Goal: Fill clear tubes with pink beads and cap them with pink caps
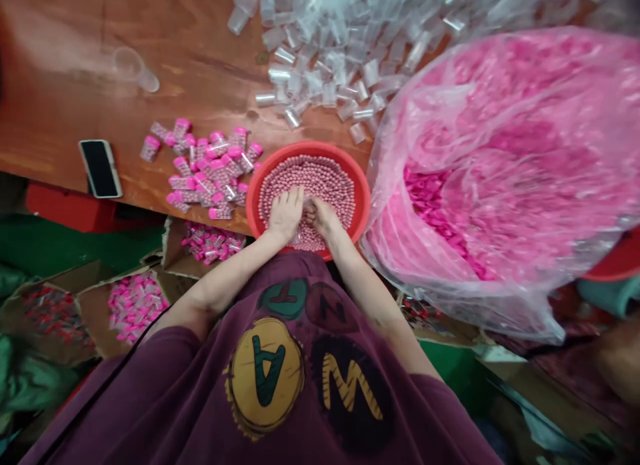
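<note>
A red bowl (pixel 361 185) full of small pink beads sits at the near table edge. Both my hands rest in it on the beads. My left hand (pixel 286 214) lies with fingers curled down into the beads. My right hand (pixel 323 216) is bunched close beside it, and something small and clear shows between them, too blurred to name. A heap of filled clear tubes with pink caps (pixel 210 168) lies just left of the bowl.
A big plastic bag of pink caps (pixel 500 165) bulges at the right. Empty clear tubes (pixel 330 58) are piled at the back. A phone (pixel 101 167) lies at the left. Cardboard boxes of capped tubes (pixel 135 305) stand below the table.
</note>
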Action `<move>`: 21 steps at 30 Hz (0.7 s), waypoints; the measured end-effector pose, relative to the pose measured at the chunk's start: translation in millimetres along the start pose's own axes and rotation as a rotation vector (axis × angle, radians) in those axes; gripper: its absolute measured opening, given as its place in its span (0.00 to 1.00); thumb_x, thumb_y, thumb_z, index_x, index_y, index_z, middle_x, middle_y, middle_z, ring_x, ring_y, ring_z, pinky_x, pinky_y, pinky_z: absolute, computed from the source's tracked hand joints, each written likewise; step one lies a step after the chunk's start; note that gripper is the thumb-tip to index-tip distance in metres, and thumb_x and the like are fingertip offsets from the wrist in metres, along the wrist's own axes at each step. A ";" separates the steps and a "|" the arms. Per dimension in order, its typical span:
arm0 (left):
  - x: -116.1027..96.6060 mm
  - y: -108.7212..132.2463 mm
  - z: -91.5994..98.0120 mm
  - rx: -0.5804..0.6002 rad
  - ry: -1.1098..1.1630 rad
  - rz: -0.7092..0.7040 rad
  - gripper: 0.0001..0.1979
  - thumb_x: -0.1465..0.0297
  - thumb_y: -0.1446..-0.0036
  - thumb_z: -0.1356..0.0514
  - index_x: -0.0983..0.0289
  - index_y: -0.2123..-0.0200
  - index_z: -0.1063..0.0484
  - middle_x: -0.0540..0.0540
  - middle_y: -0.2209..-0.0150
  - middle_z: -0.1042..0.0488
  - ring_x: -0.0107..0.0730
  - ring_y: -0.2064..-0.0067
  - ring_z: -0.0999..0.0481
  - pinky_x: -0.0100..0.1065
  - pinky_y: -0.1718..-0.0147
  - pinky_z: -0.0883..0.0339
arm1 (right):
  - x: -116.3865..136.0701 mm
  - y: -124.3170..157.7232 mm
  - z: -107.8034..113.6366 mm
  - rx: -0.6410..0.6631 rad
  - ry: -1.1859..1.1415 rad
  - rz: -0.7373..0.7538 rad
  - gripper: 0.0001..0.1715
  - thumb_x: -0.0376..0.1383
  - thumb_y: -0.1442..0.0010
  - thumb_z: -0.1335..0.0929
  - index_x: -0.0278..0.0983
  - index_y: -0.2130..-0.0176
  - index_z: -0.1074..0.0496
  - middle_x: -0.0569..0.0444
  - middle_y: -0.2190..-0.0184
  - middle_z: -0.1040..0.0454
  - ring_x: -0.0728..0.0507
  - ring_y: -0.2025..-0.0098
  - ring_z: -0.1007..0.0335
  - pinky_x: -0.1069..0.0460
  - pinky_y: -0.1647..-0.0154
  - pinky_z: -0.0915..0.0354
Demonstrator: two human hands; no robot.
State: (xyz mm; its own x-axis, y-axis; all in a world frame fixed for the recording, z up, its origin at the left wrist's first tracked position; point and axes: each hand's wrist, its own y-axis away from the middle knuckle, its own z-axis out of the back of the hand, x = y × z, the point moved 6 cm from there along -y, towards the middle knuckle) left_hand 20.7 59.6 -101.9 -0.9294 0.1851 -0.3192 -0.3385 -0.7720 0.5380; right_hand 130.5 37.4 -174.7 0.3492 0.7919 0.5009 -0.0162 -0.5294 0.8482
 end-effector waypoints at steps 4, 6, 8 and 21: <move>-7.9 -11.0 8.1 0.075 -0.099 0.026 0.28 0.73 0.20 0.52 0.72 0.26 0.25 0.74 0.28 0.19 0.60 0.28 0.25 0.52 0.29 0.30 | -1.6 -1.0 1.9 -0.087 -0.010 0.029 0.31 0.43 0.21 0.27 0.44 0.73 0.39 0.65 0.82 0.39 0.50 0.78 0.50 0.54 0.75 0.47; -8.4 -20.2 10.3 0.111 -0.111 0.030 0.25 0.74 0.21 0.50 0.72 0.32 0.20 0.74 0.31 0.17 0.59 0.29 0.24 0.50 0.28 0.30 | 0.2 0.6 5.5 -0.104 0.009 0.055 0.29 0.41 0.21 0.26 0.43 0.73 0.36 0.64 0.81 0.35 0.50 0.76 0.46 0.55 0.74 0.46; -10.3 -28.8 10.0 0.126 -0.107 0.021 0.23 0.75 0.22 0.49 0.74 0.36 0.18 0.76 0.33 0.17 0.58 0.29 0.22 0.48 0.27 0.30 | 4.0 2.9 11.2 -0.085 0.042 0.069 0.27 0.40 0.23 0.24 0.42 0.72 0.32 0.63 0.79 0.31 0.50 0.75 0.41 0.56 0.73 0.44; -1.7 -46.3 5.2 0.078 -0.080 0.120 0.21 0.74 0.20 0.50 0.68 0.40 0.18 0.73 0.36 0.17 0.54 0.34 0.17 0.44 0.36 0.25 | 45.0 30.0 71.1 0.036 0.200 0.270 0.06 0.41 0.33 0.24 0.42 0.57 0.20 0.60 0.71 0.21 0.47 0.72 0.31 0.53 0.71 0.33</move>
State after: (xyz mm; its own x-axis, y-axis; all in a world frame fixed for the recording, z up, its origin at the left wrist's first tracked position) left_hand 37.2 98.2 -122.2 -0.9716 0.1444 -0.1873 -0.2315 -0.7425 0.6286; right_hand 212.3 35.5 -139.0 0.1464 0.6637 0.7335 -0.0486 -0.7358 0.6755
